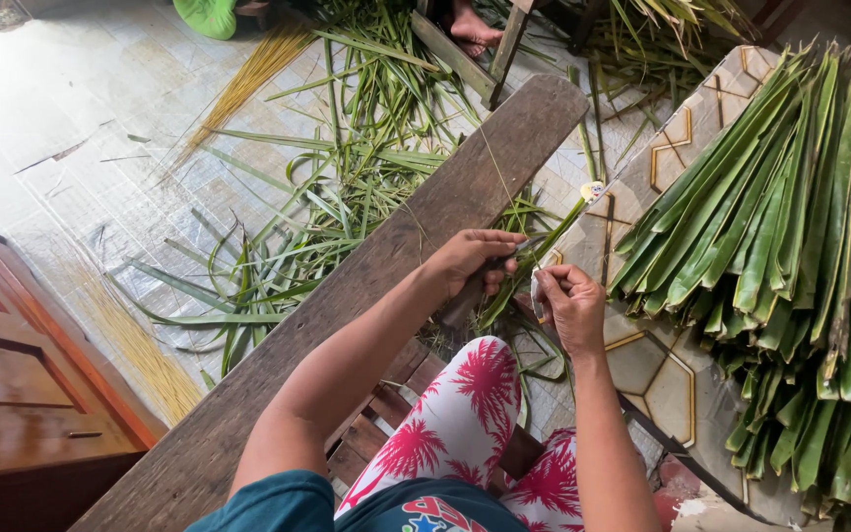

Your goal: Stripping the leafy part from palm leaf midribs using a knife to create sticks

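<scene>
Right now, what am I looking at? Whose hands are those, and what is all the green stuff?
The picture comes from a camera on a person's head, looking down at their own lap and hands. The left hand grips a long green leaf strip and what looks like a dark handle. The right hand pinches something small and pale at the same leaf. A long wooden plank runs across their knees. To the right lies a thick stack of folded green leaves on a patterned surface. Loose leaves and bundles of thin yellowish sticks cover the floor. Someone else's foot shows at the top.
</scene>
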